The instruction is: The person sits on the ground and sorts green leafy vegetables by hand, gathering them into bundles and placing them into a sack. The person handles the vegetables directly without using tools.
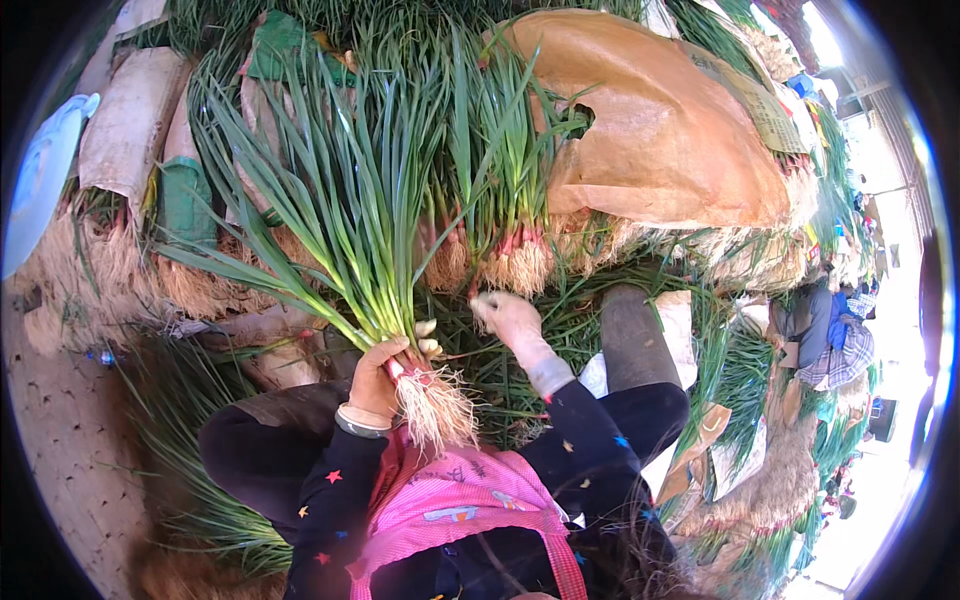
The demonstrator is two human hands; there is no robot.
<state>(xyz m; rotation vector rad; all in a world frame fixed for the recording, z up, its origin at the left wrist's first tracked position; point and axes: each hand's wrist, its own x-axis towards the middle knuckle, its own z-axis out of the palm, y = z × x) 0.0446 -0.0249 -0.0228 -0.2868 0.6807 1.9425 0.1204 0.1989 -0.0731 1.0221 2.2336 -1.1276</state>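
My left hand (375,384), in a pale tan glove, is shut around the base of a bunch of green garlic (375,262). Its long leaves fan upward and away from me, and its pale roots (439,412) hang over my lap. To the right, my gloved right hand (510,319) has its fingers closed on a single reddish stalk (472,289), with thin roots below its fingertips. Just beyond that hand, a smaller clump of green garlic (517,251) stands against the pile, roots toward me.
An orange-brown sheet (660,135) covers part of the pile ahead. White woven sacks (135,120) lie over stalks at the left. Loose leaves (517,375) litter the ground between my knees. Another person (832,337) sits at the far right, near more bundles (742,375).
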